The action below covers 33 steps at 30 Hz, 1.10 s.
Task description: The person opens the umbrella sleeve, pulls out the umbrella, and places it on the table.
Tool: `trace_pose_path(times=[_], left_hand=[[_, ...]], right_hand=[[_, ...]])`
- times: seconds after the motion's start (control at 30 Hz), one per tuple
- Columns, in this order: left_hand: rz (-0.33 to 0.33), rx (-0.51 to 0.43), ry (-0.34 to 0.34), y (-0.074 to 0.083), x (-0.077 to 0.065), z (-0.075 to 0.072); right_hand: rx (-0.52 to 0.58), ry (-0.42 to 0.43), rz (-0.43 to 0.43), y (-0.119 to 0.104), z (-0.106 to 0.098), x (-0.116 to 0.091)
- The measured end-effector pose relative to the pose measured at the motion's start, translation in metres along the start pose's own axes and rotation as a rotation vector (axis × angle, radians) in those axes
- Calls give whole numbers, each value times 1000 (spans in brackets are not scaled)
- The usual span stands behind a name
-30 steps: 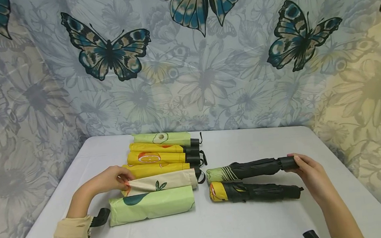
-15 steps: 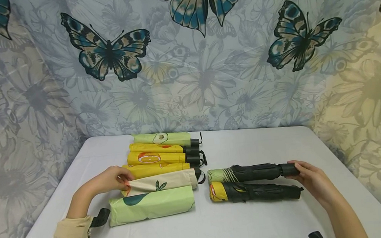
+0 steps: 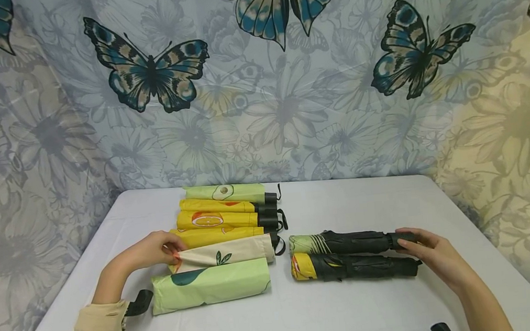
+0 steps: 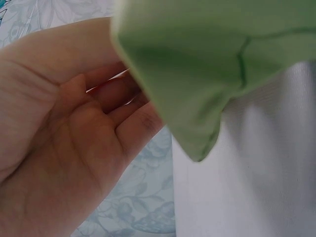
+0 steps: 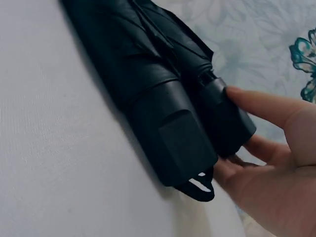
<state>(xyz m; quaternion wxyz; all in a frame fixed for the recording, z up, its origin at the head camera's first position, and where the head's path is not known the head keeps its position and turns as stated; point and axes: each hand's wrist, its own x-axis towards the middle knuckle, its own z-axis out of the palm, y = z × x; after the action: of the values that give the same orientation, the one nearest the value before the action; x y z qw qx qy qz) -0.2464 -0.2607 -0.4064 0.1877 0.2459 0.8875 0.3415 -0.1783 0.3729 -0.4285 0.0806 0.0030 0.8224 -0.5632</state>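
Observation:
Two folded black umbrellas lie side by side on the right: one green-tipped (image 3: 347, 241), one yellow-tipped (image 3: 349, 266). My right hand (image 3: 436, 255) holds the green-tipped one's black handle (image 5: 224, 116) between thumb and fingers; the yellow-tipped one's handle (image 5: 175, 136) with a wrist loop is beside it. On the left, my left hand (image 3: 154, 250) has curled fingers at the left end of a cream leaf-print umbrella cover (image 3: 239, 252). Nearer me lies a light green cover (image 3: 218, 285), whose corner (image 4: 182, 98) hides my left fingertips in the left wrist view. Whether either cover is filled I cannot tell.
Beyond the cream cover lie yellow fruit-print umbrellas (image 3: 227, 219) and a green avocado-print umbrella (image 3: 229, 192), black handles to the right. All rest on a white table (image 3: 363, 309). A butterfly-print cloth (image 3: 285, 121) hangs behind and at both sides.
My right hand has lowered the green-tipped umbrella toward me, beside the yellow-tipped one, and its thumb has shifted over the handle. My left hand has not moved.

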Motion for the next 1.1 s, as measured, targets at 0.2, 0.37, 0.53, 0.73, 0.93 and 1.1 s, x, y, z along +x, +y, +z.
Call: trace_pose_path(times=[0.2, 0.37, 0.53, 0.73, 0.93, 1.1], left_hand=[[-2, 3, 4, -1, 1, -1], [15, 5, 2, 2, 0, 0], [5, 10, 3, 3, -1, 0], [-14, -11, 1, 2, -1, 1], [-32, -19, 1, 6, -2, 2], [2, 28, 43, 9, -2, 0]], right_hand=[[-138, 21, -28, 3, 1, 0], [-119, 19, -29, 7, 2, 1], [-127, 29, -24, 9, 3, 1], [-190, 43, -45, 8, 5, 2], [-187, 57, -79, 4, 8, 2], [-186, 110, -95, -3, 12, 4]])
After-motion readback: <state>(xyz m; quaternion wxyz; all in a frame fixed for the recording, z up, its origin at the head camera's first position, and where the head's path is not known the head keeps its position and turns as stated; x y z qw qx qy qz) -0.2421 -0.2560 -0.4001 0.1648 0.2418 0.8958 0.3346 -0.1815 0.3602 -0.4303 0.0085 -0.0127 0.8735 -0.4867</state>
